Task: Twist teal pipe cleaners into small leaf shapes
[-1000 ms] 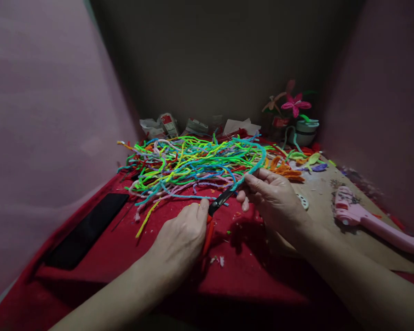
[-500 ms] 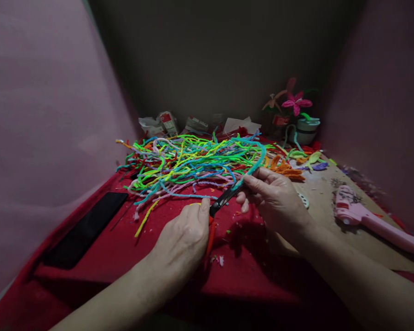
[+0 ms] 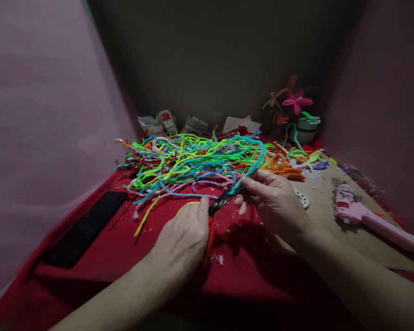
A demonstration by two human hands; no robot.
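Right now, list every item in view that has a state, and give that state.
Red-handled tool: gripped in left hand, open or shut unclear
Turquoise stem: curved, pinched in right hand
Loose stems: heaped, tangled
Black slab: lying flat, face dark
Pink glue gun: lying on the board, on or off unclear
Pink flower: petals spread
Pale pot: upright
Orange pieces: lying bunched

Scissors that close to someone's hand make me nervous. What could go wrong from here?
The left hand holds the scissors with the blades toward the right hand, so a slip might nick its fingers. The turquoise strand pinched there curves up by the tangled heap of strands in this view, so it could perhaps snag on them.
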